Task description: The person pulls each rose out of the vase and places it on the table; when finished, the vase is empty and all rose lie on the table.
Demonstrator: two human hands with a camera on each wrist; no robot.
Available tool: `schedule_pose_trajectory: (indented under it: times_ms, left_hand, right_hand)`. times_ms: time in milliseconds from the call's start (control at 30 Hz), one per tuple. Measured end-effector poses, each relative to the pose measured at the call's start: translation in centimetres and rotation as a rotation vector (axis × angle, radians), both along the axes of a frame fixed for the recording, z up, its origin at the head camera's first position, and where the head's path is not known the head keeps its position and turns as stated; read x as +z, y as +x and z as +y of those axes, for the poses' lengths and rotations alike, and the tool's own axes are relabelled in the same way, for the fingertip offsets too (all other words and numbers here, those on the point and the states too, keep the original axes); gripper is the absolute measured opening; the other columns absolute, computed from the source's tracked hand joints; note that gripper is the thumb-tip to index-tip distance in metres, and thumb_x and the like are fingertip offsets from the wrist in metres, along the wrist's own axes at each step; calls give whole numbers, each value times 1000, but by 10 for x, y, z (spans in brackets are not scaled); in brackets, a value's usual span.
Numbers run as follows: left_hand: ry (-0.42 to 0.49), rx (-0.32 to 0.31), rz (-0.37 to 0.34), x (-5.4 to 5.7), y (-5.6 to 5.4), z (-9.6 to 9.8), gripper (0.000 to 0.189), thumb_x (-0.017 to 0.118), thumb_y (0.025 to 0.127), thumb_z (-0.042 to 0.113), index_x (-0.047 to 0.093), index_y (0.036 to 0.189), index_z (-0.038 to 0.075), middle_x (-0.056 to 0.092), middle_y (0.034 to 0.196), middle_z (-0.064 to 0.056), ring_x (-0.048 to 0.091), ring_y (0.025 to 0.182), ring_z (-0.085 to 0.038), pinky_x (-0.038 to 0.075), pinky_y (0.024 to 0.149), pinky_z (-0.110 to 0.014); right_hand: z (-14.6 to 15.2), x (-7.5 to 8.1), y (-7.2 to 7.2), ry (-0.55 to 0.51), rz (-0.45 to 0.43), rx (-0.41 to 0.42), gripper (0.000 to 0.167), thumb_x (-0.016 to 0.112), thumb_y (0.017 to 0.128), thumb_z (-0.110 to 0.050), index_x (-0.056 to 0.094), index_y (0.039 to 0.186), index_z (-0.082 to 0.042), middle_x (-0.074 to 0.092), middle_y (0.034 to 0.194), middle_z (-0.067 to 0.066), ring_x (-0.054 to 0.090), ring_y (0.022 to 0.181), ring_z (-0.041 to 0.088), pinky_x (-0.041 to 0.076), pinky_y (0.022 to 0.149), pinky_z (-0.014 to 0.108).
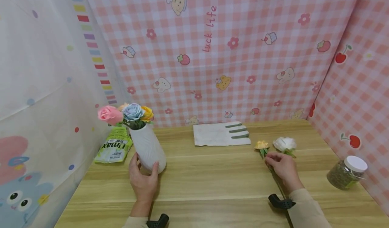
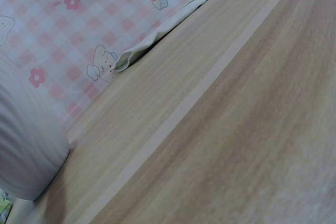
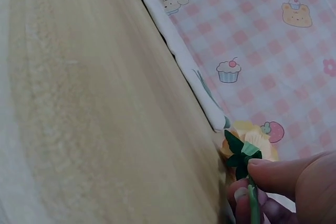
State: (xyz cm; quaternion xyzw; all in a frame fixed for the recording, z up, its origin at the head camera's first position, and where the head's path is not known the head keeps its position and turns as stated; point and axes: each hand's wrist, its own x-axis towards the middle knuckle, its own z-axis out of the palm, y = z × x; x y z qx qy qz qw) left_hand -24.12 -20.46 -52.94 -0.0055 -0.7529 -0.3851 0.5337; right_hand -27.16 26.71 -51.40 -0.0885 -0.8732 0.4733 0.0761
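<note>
A white vase [image 1: 149,148] stands at the left of the table, with artificial roses in pink [image 1: 110,115], blue [image 1: 133,112] and yellow [image 1: 147,114] at its mouth. My left hand [image 1: 144,180] grips the vase low down, thumb on its right side and fingers on its left. Only the lower part of the vase [image 2: 29,140] shows in the left wrist view. On the right, my right hand [image 1: 282,169] pinches a pale orange artificial flower [image 1: 261,145] by its green stem [image 3: 254,203], just under the leaves. A white artificial flower [image 1: 284,143] lies right behind that hand.
A white cloth glove [image 1: 209,134] lies flat near the back of the wooden table [image 1: 212,187]. Behind the vase is a green packet [image 1: 113,147]. A clear jar with a white lid [image 1: 347,172] stands at the right edge. Patterned cloth [image 1: 225,62] hangs at the back and sides.
</note>
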Motion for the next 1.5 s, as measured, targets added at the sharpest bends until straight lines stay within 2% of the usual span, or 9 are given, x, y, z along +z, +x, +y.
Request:
schedule_pose_trajectory:
  times_ms: [467, 733, 1000, 1267, 1400, 1500]
  left_hand:
    - [3, -11, 27, 2, 0, 0, 78, 86, 66, 8, 51, 135, 0, 56, 128, -18, 55, 111, -31, 40, 91, -13]
    - [9, -8, 31, -1, 1, 0, 79, 87, 63, 8, 52, 134, 0, 57, 126, -19, 55, 110, -34, 38, 91, -10]
    - [7, -7, 12, 0, 1, 0, 78, 86, 66, 9, 51, 135, 1, 56, 128, -19, 55, 112, -34, 38, 92, -11]
    - [17, -9, 6, 0, 2, 1, 79, 87, 65, 10, 51, 135, 1, 56, 128, -18, 55, 111, -35, 37, 91, -10]
    - [27, -14, -6, -1, 1, 1, 78, 86, 67, 9, 51, 136, 2, 55, 129, -18, 54, 112, -36, 38, 91, -12]
    - [25, -5, -18, -2, 0, 0, 77, 85, 67, 10, 50, 136, 2, 56, 129, -17, 54, 112, -34, 44, 91, -21]
  right_hand:
    - [6, 5, 3, 63, 8, -3, 24, 71, 88, -17, 72, 103, 1, 70, 87, 6, 57, 76, 11, 46, 61, 22]
    - [5, 7, 7, 90, -38, -12, 25, 69, 90, -22, 72, 105, -2, 70, 94, 8, 59, 84, 18, 46, 67, 27]
    - [4, 19, 10, 189, 49, -3, 25, 68, 89, -24, 73, 100, -2, 71, 92, 10, 61, 81, 19, 47, 68, 32]
    - [4, 42, 17, 244, 133, 14, 24, 67, 91, -27, 74, 101, -6, 72, 93, 9, 63, 87, 25, 48, 71, 36]
    - [-2, 64, 19, 233, 179, 41, 31, 66, 91, -34, 74, 103, -6, 72, 94, 9, 62, 84, 22, 48, 65, 32]
    - [-13, 85, 21, 197, 191, 67, 39, 64, 91, -41, 73, 107, -7, 71, 96, 9, 63, 81, 19, 50, 62, 30]
